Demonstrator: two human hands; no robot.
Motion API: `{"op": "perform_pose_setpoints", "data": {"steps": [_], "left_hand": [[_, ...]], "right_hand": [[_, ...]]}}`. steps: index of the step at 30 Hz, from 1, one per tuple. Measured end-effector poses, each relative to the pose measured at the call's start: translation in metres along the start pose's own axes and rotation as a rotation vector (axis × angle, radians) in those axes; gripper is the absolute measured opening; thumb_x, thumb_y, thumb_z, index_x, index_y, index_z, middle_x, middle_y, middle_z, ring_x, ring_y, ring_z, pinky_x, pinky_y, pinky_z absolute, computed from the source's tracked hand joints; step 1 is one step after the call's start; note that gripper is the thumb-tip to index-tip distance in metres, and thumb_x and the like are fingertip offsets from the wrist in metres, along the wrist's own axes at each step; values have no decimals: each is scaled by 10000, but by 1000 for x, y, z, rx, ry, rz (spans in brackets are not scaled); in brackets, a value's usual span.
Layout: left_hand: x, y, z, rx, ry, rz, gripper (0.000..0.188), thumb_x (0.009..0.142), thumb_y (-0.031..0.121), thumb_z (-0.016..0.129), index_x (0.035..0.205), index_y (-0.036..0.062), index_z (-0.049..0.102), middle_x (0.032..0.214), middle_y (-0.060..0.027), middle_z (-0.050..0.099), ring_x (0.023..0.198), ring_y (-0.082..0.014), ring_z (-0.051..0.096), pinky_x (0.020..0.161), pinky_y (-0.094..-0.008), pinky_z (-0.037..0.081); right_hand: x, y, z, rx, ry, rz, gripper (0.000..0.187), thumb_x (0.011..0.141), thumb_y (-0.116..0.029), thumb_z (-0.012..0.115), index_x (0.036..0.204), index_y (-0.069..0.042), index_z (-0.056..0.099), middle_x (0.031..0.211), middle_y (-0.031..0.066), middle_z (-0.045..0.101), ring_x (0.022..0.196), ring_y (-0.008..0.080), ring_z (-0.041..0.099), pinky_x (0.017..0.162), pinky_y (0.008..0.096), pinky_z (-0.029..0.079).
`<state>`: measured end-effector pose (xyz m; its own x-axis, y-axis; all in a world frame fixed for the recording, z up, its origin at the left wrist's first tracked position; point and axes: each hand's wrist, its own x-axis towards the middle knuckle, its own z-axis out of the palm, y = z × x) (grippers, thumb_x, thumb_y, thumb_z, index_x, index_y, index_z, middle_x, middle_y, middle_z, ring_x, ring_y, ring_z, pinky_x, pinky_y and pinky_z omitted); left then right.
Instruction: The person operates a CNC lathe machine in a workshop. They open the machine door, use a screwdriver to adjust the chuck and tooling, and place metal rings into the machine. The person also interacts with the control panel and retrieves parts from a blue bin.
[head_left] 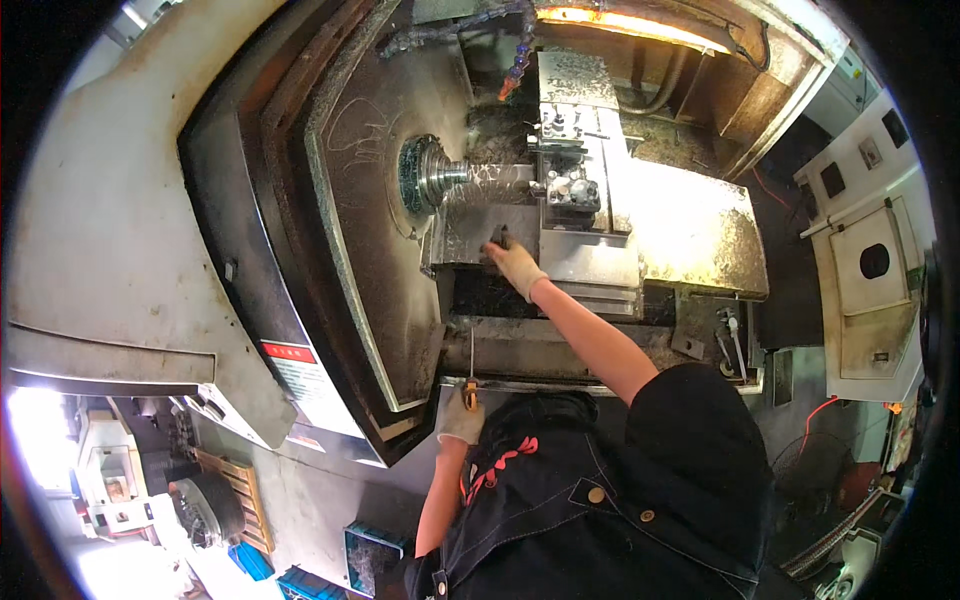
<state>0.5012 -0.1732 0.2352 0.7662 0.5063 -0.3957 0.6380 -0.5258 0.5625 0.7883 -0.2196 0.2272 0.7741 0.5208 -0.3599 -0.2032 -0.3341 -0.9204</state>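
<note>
My left hand [460, 416], in a pale glove, is closed round the orange-yellow handle of a thin-shafted tool [472, 350] at the machine's front edge. Its shaft points up and away from me; the tip's shape is too small to tell. Farther in, my gloved right hand [516, 266] reaches over the sloping metal cover [475, 232] of a lathe. Its fingers are drawn together around something small and dark that I cannot make out. Beyond it are the round chuck [425, 173], a shiny cylindrical workpiece [456, 172] and the tool post [573, 190].
A lathe door [300, 230] frames the left side. The chip-covered slide [700, 225] extends right, under a lit lamp [630, 25]. A segmented coolant hose [518, 70] hangs above. Blue crates [310, 583] and a wooden pallet [240, 500] are at lower left; another machine [870, 260] stands right.
</note>
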Motion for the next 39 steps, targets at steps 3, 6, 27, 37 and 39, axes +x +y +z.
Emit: {"op": "perform_pose_setpoints", "data": {"steps": [3, 6, 27, 37, 39], "left_hand": [[19, 21, -4, -22, 4, 33, 450, 698, 200, 548, 1114, 50, 464, 964, -218, 573, 915, -367, 546, 780, -423, 434], [43, 50, -18, 81, 63, -72, 461, 687, 190, 547, 1111, 29, 462, 932, -226, 580, 907, -377, 549, 775, -419, 439], [183, 165, -92, 445, 59, 34, 366, 716, 177, 479, 1021, -14, 545, 1035, -261, 551, 990, -370, 534, 851, -403, 416], [195, 131, -79, 9, -85, 150, 327, 698, 233, 530, 951, 27, 555, 893, -204, 584, 837, -369, 561, 769, -417, 436], [183, 130, -69, 76, 77, 130, 331, 692, 233, 537, 969, 54, 553, 881, -206, 578, 831, -369, 558, 767, -421, 434]], "right_hand": [[30, -27, -11, 197, 187, -76, 587, 849, -297, 501, 1313, -33, 256, 1239, 128, 438, 1148, 250, 409, 918, 318, 360], [72, -54, -15, 295, 247, -67, 582, 877, -273, 474, 1337, -48, 196, 1279, 73, 405, 1189, 229, 355, 936, 313, 348], [155, -7, -20, -105, 146, -148, 451, 862, -375, 384, 1133, -32, 494, 1078, 182, 547, 1034, 332, 492, 871, 366, 374], [124, -17, -23, 281, 81, -84, 319, 769, -245, 592, 1033, -69, 558, 957, 74, 587, 877, 205, 545, 742, 327, 426], [121, -11, -26, 702, 75, -63, 225, 762, -175, 634, 936, -48, 572, 801, 16, 581, 696, 117, 541, 612, 261, 444]]}}
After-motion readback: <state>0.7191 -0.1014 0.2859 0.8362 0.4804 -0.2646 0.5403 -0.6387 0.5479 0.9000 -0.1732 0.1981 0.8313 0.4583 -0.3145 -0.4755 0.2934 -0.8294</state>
